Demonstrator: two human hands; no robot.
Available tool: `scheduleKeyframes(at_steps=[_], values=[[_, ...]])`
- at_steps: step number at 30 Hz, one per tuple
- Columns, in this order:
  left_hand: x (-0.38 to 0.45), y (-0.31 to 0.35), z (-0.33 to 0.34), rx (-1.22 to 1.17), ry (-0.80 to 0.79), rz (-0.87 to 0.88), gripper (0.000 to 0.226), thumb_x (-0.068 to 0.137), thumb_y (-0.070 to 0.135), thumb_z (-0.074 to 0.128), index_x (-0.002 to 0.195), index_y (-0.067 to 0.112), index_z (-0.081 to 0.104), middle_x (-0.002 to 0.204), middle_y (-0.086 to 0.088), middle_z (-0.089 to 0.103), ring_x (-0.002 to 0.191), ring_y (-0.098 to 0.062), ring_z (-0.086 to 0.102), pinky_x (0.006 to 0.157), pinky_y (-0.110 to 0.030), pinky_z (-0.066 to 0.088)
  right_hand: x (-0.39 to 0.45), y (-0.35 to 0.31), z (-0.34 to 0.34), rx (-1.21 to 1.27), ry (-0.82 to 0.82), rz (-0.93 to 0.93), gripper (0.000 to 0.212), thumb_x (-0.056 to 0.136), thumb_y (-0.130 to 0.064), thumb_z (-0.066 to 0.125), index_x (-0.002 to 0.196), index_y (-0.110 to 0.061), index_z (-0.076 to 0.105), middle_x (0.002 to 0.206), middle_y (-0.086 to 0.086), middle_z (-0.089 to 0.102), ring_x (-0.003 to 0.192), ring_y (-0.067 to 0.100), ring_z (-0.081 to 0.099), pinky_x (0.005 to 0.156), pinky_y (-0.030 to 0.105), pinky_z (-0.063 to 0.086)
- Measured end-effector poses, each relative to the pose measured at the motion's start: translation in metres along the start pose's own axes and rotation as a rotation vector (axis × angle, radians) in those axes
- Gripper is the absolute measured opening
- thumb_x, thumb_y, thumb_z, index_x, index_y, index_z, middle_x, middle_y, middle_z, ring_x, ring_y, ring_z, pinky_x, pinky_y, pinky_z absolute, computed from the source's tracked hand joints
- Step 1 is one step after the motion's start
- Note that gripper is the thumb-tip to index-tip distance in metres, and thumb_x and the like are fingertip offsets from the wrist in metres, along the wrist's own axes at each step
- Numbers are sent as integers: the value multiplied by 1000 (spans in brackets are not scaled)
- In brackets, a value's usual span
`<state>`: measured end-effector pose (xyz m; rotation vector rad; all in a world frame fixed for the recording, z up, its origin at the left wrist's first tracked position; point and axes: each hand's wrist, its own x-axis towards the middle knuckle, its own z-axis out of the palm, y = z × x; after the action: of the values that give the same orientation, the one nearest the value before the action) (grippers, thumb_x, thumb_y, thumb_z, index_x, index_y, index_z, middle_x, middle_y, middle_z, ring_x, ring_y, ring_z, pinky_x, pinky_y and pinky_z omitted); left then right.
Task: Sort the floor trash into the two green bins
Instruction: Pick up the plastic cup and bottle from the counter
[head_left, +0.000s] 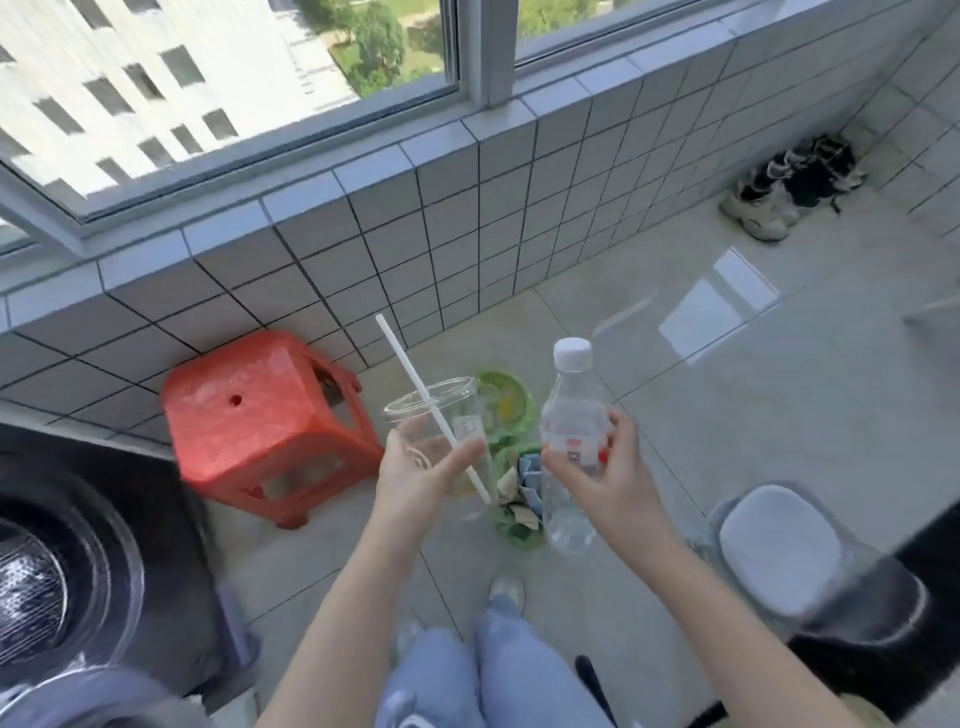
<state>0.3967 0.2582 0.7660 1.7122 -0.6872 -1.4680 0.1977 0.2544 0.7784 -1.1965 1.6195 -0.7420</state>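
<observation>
My left hand (415, 475) grips a clear plastic cup (441, 415) with a white straw (415, 379) leaning out of it. My right hand (613, 473) holds a clear plastic bottle (574, 415) with a white cap and a red-and-white label, upright. Both are held above two small green bins on the floor. The far green bin (511, 402) holds something yellowish. The near green bin (511, 527) holds crumpled paper and blue scraps, and the cup and bottle partly hide it.
A red plastic stool (260, 421) stands left of the bins against the tiled wall. A washing machine (78, 561) fills the lower left. A white-lidded pedal bin (779, 551) is at the right. Shoes (789, 192) lie in the far corner. My legs in jeans (467, 675) are below.
</observation>
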Motion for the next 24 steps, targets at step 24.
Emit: scheduleKeyframes(at_steps=[24], values=[[308,-184,74,261,-14,-464,57,61,78,57,60,23,41,48,6,37,43,-12,38,53,-29,35,220,223,64,-39,188,453,61,68,-36,79,112,-24,39,119,1,53,105,17,57,87,30,48]])
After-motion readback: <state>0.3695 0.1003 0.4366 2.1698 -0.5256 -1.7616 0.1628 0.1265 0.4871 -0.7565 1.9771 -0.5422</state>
